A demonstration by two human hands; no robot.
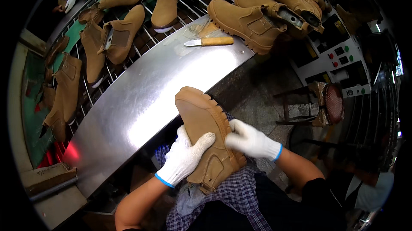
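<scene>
A tan ankle boot [206, 128] with a thick lugged sole lies on its side above my lap, toe pointing away from me. My left hand [186, 154], in a white knit glove with a blue cuff, grips the upper, its thumb across the side. At the sole's right edge is my right hand [251, 140], gloved the same way. Its fingers are curled in and slightly blurred; whatever they hold, if anything, is hidden. On the metal table beyond lies a short knife [210, 41] with a wooden handle.
The shiny metal table [128, 98] borders a rack of metal rods [146, 38] holding several tan boots. More finished boots [244, 21] with lugged soles pile up at its far right end. A stool [334, 102] and a control panel [341, 57] stand right. Another person's gloved hand [71, 3] shows far left.
</scene>
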